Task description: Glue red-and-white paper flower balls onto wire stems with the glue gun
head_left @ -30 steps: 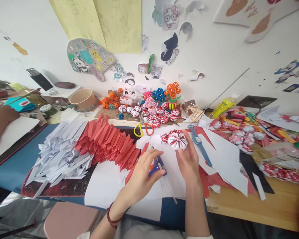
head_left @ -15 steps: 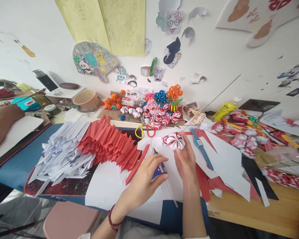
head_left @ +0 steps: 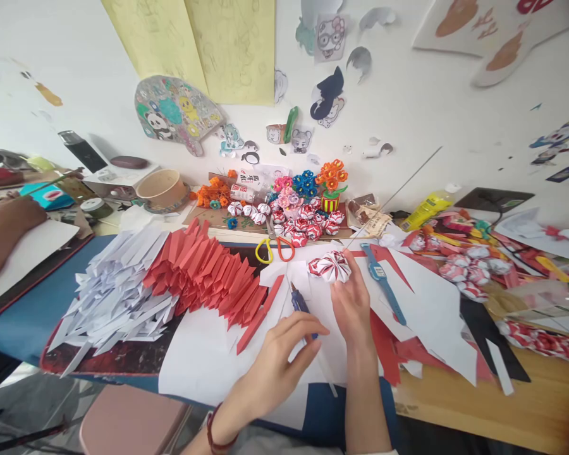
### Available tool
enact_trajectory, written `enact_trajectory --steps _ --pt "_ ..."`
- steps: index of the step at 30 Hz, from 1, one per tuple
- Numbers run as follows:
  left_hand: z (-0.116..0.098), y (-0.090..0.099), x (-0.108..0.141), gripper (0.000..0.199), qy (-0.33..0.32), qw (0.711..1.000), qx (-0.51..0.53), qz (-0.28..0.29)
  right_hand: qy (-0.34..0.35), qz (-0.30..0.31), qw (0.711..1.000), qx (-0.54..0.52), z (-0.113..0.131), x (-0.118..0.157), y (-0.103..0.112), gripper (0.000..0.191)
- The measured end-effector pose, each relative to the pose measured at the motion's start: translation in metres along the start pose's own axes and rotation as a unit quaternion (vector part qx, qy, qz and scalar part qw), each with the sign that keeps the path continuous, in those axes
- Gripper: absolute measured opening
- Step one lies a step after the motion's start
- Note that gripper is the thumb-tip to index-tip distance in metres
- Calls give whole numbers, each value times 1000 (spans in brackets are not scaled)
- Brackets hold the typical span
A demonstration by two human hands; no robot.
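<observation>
My right hand (head_left: pixel 353 303) grips a red-and-white folded paper flower (head_left: pixel 334 266) between thumb and fingers. A long thin rod (head_left: pixel 398 193) runs up and to the right from behind the flower. My left hand (head_left: pixel 287 357) hovers palm-down over the paper, fingers curved and thumb apart. Just beyond its fingertips lies a blue glue gun (head_left: pixel 301 302), nozzle pointing away from me, its rear partly hidden by the fingers. To the left lie a heap of folded red paper strips (head_left: pixel 208 272) and a heap of white paper strips (head_left: pixel 118 291).
Scissors (head_left: pixel 275 248) with yellow and red handles lie behind the glue gun. A blue watch (head_left: pixel 384 284) rests on paper sheets at the right. Finished paper flowers (head_left: pixel 308 221) line the wall. Another person's hand (head_left: pixel 21 215) is at the far left.
My left hand has drawn back towards me, showing more of the glue gun. The rod's far end has swung left, while the flower stays in my right hand.
</observation>
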State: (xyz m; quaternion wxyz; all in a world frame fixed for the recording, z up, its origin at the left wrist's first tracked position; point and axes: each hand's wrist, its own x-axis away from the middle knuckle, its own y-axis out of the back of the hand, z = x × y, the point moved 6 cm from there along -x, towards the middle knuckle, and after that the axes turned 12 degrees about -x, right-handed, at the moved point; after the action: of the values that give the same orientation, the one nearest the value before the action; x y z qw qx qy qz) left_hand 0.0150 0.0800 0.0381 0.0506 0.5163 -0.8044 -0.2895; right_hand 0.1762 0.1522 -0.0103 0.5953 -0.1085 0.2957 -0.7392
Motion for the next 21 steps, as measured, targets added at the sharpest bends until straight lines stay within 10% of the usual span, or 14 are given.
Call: enact_trajectory --steps 21 --pt "0 21 -3 11 13 962 -148 -231 -4 31 999 44 16 31 -21 54"
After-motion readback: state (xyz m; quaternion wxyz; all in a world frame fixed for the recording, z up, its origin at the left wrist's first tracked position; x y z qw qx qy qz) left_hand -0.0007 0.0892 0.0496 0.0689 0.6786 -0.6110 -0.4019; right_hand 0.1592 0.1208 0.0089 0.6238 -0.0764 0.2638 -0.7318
